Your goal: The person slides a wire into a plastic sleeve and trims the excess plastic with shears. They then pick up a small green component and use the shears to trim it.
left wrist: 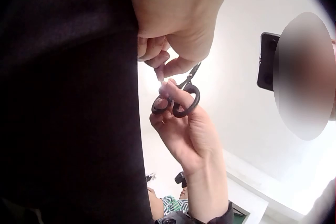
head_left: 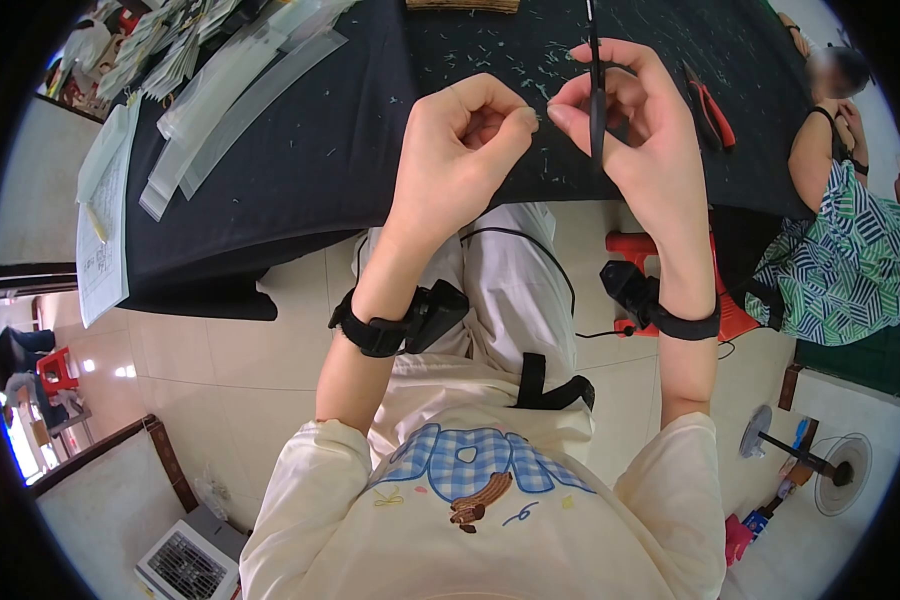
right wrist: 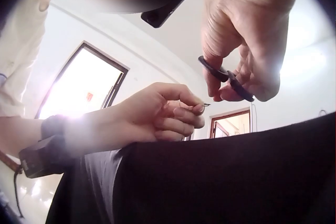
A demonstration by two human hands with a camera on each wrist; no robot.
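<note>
My left hand is held over the near edge of the black-covered table, thumb and index fingertips pinched together. Between those fingertips a tiny dark pointed piece pokes out in the right wrist view; its kind I cannot tell. A pair of black-handled scissors hangs in my right hand, just to the right. Its loops sit around the fingers in the left wrist view. The right thumb and index fingertips come close to the left fingertips. Small pale green clippings lie scattered on the cloth beyond both hands.
Red-handled pliers lie right of my right hand. Clear plastic sleeves and a written paper sheet are at the left. A brown wooden piece lies at the far edge. Another person sits at the right, near a red stool.
</note>
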